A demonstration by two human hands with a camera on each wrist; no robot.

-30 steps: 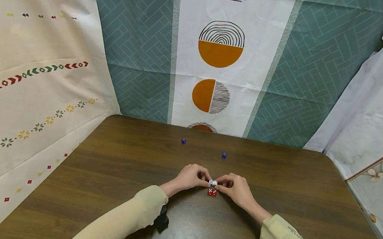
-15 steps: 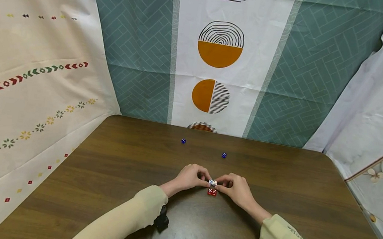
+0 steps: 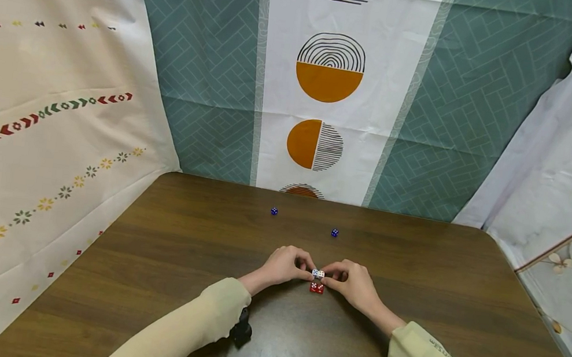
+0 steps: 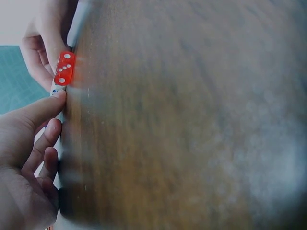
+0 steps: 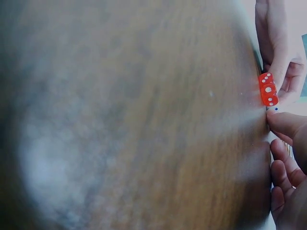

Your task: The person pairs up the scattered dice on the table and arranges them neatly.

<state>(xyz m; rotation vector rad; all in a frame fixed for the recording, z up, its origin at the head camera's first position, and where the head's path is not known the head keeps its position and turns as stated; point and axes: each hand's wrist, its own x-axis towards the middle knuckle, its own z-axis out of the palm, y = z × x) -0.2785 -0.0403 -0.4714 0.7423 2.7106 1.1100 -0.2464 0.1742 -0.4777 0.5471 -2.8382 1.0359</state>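
Observation:
Two white dice sit side by side near the middle of the table in the head view. My left hand [image 3: 288, 264] pinches the left white die [image 3: 315, 273] between thumb and finger. From the other side, my right hand [image 3: 353, 281] pinches the right white die [image 3: 321, 274]. Just nearer to me, a pair of red dice [image 3: 316, 287] lies side by side, apart from the fingers. In the left wrist view the red dice [image 4: 64, 68] largely hide the white ones. The right wrist view shows the red dice [image 5: 268, 89] beyond my right thumb.
Two blue dice lie farther back on the brown wooden table [image 3: 197, 221]: one blue die [image 3: 274, 211] to the left, another blue die [image 3: 335, 233] to the right. Patterned cloths [image 3: 213, 78] hang behind the table and at both sides.
Both hands and all the dice keep their places. The printed pattern on the left cloth has shifted slightly to the right.

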